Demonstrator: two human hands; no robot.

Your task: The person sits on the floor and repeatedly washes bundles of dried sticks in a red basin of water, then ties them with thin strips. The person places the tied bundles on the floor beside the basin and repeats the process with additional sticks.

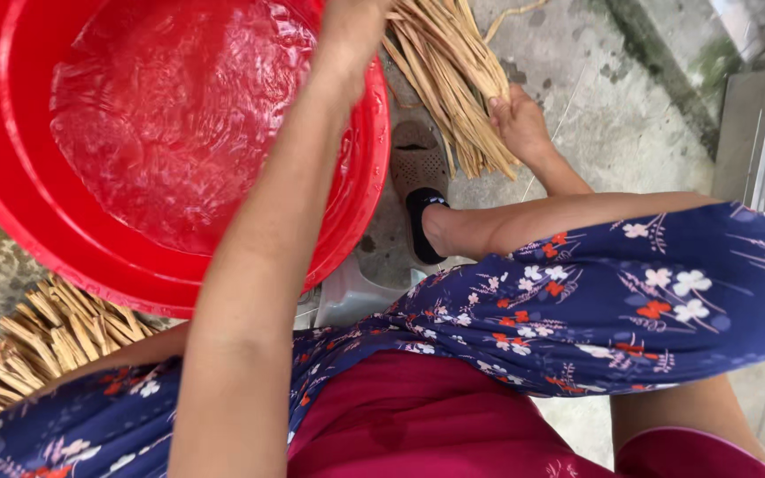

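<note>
A bundle of dried tan strips (pixel 449 71) lies slanted over the concrete just right of a big red basin (pixel 11 212) holding water. My right hand (pixel 520 124) grips the bundle's lower end, fingers wrapped round it. My left arm stretches across the basin's rim, and my left hand (pixel 351 26) closes on the bundle's upper part at the top edge of the view, its fingers partly cut off.
A second heap of the same strips (pixel 50 336) lies at the lower left beside the basin. My foot in a black shoe (pixel 420 221) rests by a brown sandal (pixel 418 155). A pale low stool (pixel 351 296) shows under my flowered skirt. A metal frame (pixel 763 150) stands at right.
</note>
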